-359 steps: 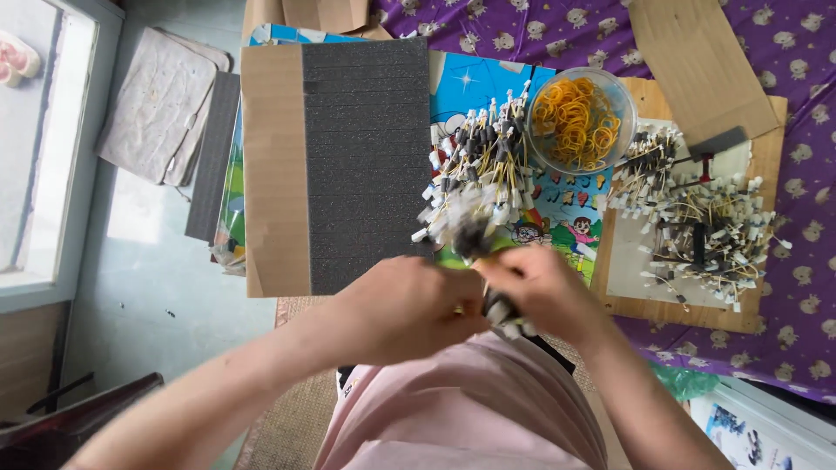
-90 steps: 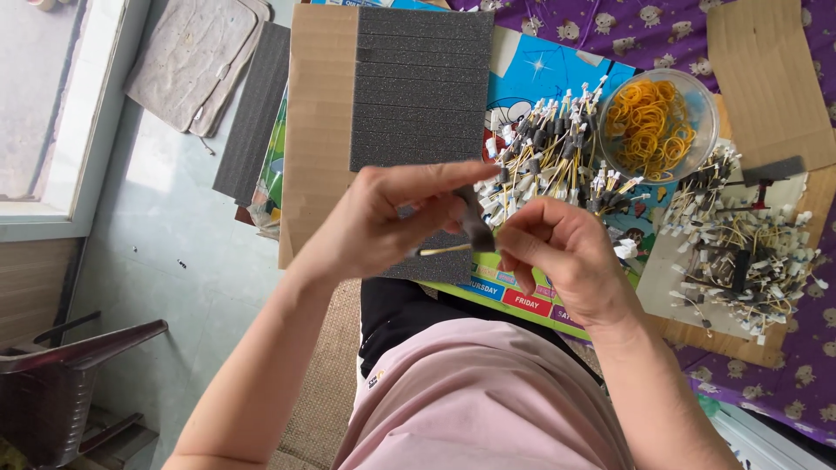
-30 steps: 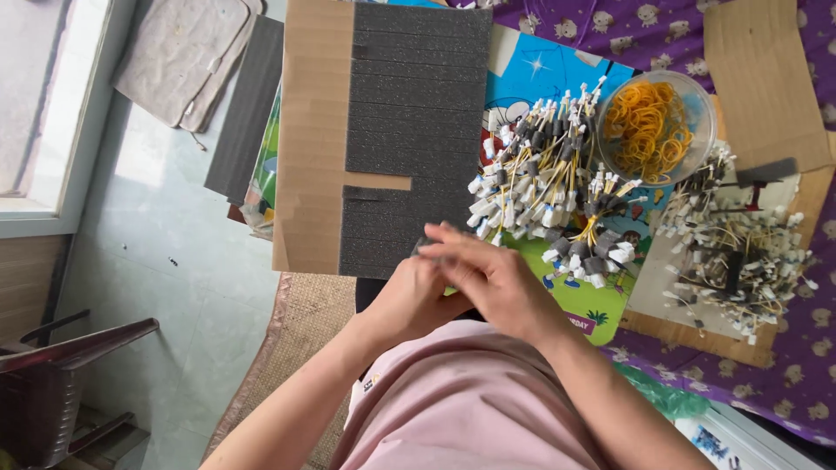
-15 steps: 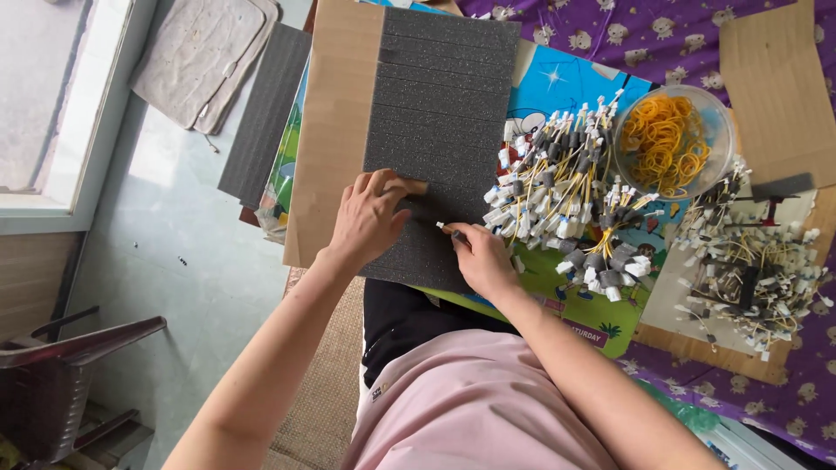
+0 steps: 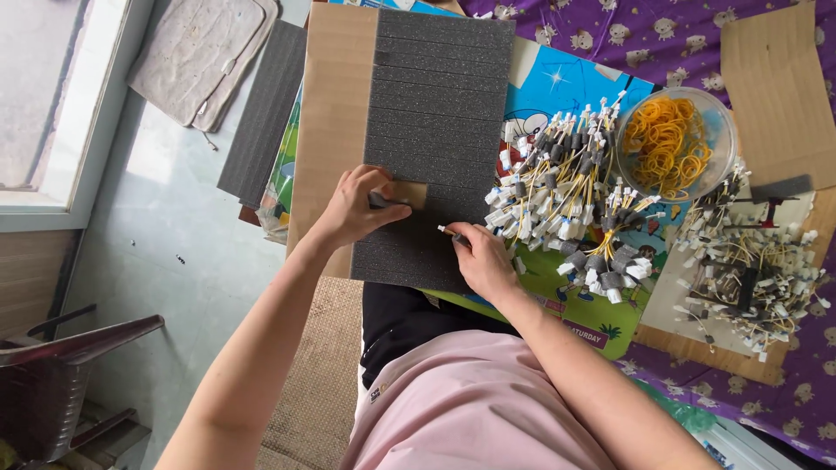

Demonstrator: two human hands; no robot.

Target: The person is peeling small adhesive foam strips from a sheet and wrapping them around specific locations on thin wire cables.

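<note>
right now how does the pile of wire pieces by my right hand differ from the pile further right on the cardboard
The near pile lies on the colourful printed mat, beside the right hand; the far pile lies on a pale cardboard sheet, away from both hands. The near pile looks gathered into bundles with yellow wires showing; the far pile is looser and more scattered. Both hold short wires with white connector ends, next to the bowl of rubber bands.
</note>
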